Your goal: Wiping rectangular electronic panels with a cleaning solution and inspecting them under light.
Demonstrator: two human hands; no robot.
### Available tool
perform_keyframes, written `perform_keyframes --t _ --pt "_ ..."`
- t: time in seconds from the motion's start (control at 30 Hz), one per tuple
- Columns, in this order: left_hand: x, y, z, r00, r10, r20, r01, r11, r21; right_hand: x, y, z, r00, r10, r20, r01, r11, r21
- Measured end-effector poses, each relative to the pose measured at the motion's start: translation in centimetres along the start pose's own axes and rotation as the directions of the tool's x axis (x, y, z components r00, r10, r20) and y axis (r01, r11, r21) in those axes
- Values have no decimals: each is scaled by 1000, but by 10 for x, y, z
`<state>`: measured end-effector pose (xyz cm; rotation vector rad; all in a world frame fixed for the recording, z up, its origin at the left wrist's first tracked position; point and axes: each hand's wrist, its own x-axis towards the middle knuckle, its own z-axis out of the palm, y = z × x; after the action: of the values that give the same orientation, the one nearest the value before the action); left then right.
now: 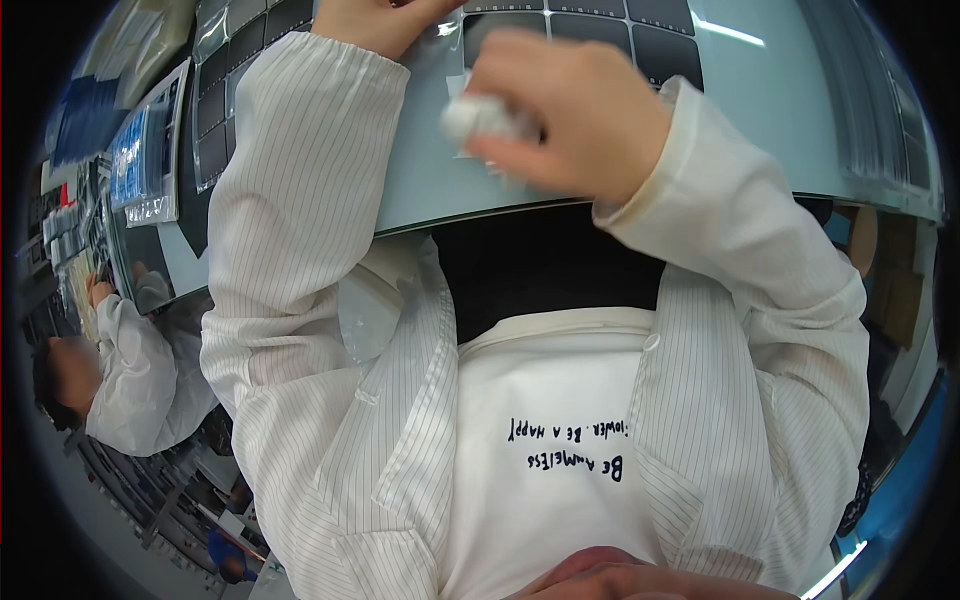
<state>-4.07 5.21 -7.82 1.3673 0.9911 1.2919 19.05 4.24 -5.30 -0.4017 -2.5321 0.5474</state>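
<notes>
My right hand (570, 115), blurred by motion, is closed around a soft-looking white wad (475, 120). Whether the wad is cloth or tissue, I cannot make out. It is over the pale glass-like tabletop (430, 180), just nearer to me than a sheet of dark rectangular pieces (590, 35). My left hand (375, 22) is at the top edge of the picture, to the left of that sheet. Most of its fingers are cut off by the frame, so its grip is hidden.
More dark rectangles (250, 45) in clear film lie to the left. Beyond them are blue-and-white packets (145, 150). Clear plastic sheets (880, 110) are stacked at the right. A co-worker in a white coat (150, 370) sits at the left.
</notes>
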Motion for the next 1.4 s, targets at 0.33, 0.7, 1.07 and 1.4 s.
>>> perform_keyframes --t 0.33,0.7,1.07,1.4 --pt "1 38 37 930 -265 -255 342 879 331 -12 -18 -5 994 -79 76 77 996 34" --pt "-17 57 29 895 -446 8 386 784 486 -62 85 -132 888 375 -265 -404 913 -60" --pt "-20 69 30 837 -546 24 467 738 487 -58 44 -111 936 311 -166 -325 944 -60" --pt "-19 73 32 844 -533 55 446 756 479 -50 54 -101 945 322 -64 -325 945 -48"
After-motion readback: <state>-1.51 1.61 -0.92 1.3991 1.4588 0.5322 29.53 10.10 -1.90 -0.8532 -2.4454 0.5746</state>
